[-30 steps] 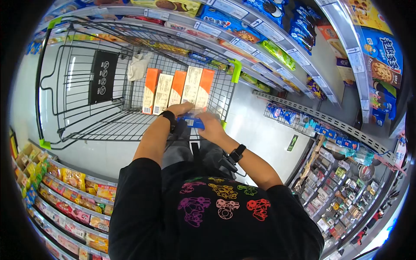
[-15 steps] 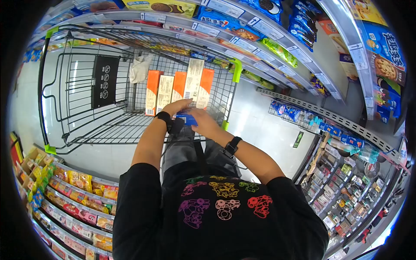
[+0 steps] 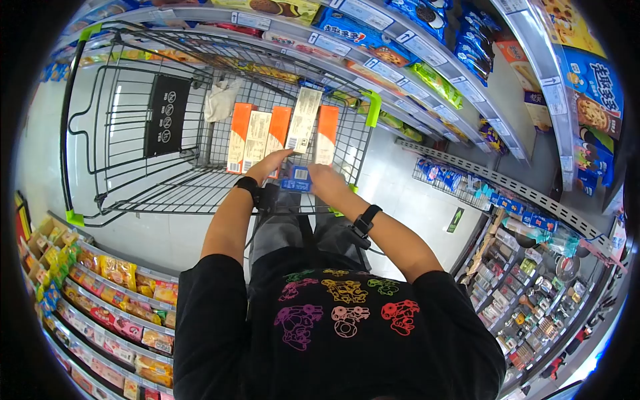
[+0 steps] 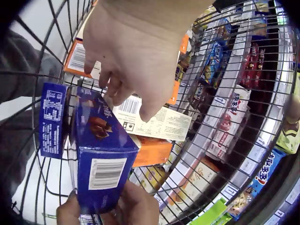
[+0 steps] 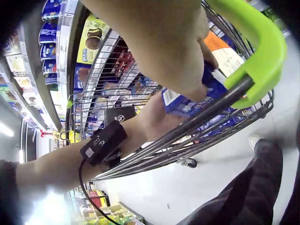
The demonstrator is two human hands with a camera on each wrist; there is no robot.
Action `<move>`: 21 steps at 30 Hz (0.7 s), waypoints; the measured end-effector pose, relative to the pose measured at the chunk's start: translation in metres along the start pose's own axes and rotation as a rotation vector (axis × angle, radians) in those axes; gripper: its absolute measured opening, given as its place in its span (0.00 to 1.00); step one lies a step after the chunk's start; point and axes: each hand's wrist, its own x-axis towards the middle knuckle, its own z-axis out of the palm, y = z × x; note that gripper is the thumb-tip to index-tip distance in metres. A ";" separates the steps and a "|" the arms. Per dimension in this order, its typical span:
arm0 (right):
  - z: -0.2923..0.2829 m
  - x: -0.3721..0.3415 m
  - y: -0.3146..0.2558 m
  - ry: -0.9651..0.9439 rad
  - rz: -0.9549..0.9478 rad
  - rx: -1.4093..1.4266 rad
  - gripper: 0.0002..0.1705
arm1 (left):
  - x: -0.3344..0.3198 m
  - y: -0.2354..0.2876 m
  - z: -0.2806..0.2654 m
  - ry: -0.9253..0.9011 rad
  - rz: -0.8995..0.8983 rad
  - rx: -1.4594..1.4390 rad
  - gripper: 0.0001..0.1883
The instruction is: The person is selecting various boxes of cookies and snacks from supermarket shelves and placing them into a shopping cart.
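Observation:
In the cart basket, my left hand (image 3: 272,163) has its fingers and thumb at the near end of a long cream box (image 3: 305,120), which leans to the right. My right hand (image 3: 328,185) grips a blue box (image 4: 105,154) by its lower part; a white barcode and brown food pieces show on it. Close beside it, a second blue box (image 4: 52,119) with white print stands against the wire side. Orange-and-cream boxes (image 3: 241,137) stand upright in a row, and another orange box (image 3: 327,133) is right of the leaning one.
The wire shopping cart (image 3: 180,193) has green corners and a black sign panel (image 3: 167,117). A white cloth (image 3: 222,100) hangs inside. Snack shelves (image 3: 393,47) run along the far side, more packets (image 3: 117,270) fill shelves at the lower left, and small goods (image 3: 520,293) hang at the right.
The cream box has shifted away and tilted right, opening a gap beside the right orange box. My right hand and the blue box have moved slightly right.

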 end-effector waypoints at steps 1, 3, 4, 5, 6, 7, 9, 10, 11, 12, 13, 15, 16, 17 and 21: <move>-0.001 0.002 0.000 -0.019 0.023 -0.053 0.13 | 0.011 -0.012 0.001 0.044 0.073 0.024 0.27; 0.007 0.011 0.003 0.006 -0.058 -0.101 0.13 | 0.020 -0.025 -0.009 -0.034 -0.107 0.127 0.25; 0.012 0.016 0.006 0.020 -0.097 -0.125 0.13 | 0.023 -0.028 -0.012 -0.073 -0.197 0.179 0.23; 0.017 0.021 0.008 -0.037 -0.062 -0.121 0.13 | 0.027 -0.030 -0.013 -0.054 -0.204 0.284 0.23; 0.020 0.025 0.008 -0.095 -0.026 -0.117 0.13 | 0.028 -0.033 -0.015 -0.064 -0.200 0.292 0.24; 0.026 0.029 0.011 -0.152 0.009 -0.112 0.13 | 0.027 -0.033 -0.015 -0.073 -0.197 0.301 0.24; 0.038 0.040 0.019 -0.198 -0.008 -0.089 0.11 | 0.007 -0.019 -0.006 -0.070 -0.160 0.167 0.21; 0.041 0.043 0.020 -0.219 -0.015 -0.078 0.10 | 0.013 -0.027 -0.011 -0.105 -0.145 0.279 0.20; 0.041 0.043 0.023 -0.294 0.023 -0.108 0.12 | 0.022 -0.036 -0.017 -0.139 -0.130 0.392 0.19; 0.045 0.043 0.024 -0.289 0.020 -0.082 0.13 | 0.032 -0.045 -0.021 -0.173 -0.112 0.508 0.18; 0.051 0.044 0.028 -0.275 0.018 -0.056 0.14 | 0.034 -0.048 -0.019 -0.098 -0.100 0.574 0.16; 0.026 0.038 0.012 -0.288 0.040 -0.077 0.17 | 0.041 -0.056 -0.023 -0.146 0.041 0.663 0.21; 0.037 0.035 0.021 -0.173 -0.049 0.035 0.16 | 0.032 -0.046 -0.024 -0.178 0.140 0.769 0.25; 0.025 0.027 0.016 -0.198 -0.083 0.027 0.14 | 0.039 -0.055 -0.037 -0.215 0.678 0.967 0.25; -0.028 0.000 0.002 -0.198 -0.145 -0.045 0.16 | 0.038 -0.034 -0.044 -0.190 0.352 0.979 0.27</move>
